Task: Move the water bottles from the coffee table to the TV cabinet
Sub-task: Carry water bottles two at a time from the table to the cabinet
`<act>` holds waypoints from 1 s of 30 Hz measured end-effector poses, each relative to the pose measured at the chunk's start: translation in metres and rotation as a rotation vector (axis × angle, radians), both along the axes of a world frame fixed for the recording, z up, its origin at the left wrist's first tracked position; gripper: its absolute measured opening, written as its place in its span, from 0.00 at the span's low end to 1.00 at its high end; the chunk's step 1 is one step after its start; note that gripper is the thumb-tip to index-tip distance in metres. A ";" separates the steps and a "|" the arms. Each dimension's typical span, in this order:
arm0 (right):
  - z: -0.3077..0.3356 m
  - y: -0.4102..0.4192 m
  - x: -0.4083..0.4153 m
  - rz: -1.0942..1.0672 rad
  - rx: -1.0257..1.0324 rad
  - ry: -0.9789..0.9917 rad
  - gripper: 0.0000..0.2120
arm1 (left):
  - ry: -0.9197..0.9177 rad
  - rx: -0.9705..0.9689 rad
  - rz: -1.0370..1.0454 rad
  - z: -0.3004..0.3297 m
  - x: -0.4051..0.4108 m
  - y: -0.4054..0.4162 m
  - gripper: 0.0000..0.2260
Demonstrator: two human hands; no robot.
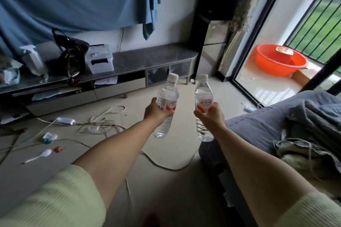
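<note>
The person carries both bottles at once, saving a trip. The left hand (156, 111) wraps the left water bottle (167, 97) at its label; the right hand (211, 116) wraps the right water bottle (203, 96) likewise. Both stay upright, capped, held out over the floor toward the TV cabinet (147, 57), whose bare right end offers room.

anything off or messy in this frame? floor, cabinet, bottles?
Bottles fine: left hand and right hand each hold a capped water bottle, no spill visible. The floor is the odd part: tangled cables, a white plastic spoon and small scraps lie loose between the person and the TV cabinet.
</note>
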State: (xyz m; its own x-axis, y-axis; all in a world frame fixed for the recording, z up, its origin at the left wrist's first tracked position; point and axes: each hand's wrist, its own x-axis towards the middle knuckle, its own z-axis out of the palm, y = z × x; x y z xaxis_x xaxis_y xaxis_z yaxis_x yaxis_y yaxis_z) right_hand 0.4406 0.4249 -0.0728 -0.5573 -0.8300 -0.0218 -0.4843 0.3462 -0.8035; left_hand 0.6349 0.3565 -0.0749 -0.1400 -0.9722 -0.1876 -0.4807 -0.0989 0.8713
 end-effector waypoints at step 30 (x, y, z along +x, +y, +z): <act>-0.011 -0.389 -0.247 -0.136 0.085 -0.110 0.24 | -0.021 0.057 -0.059 -0.014 -0.246 -0.428 0.25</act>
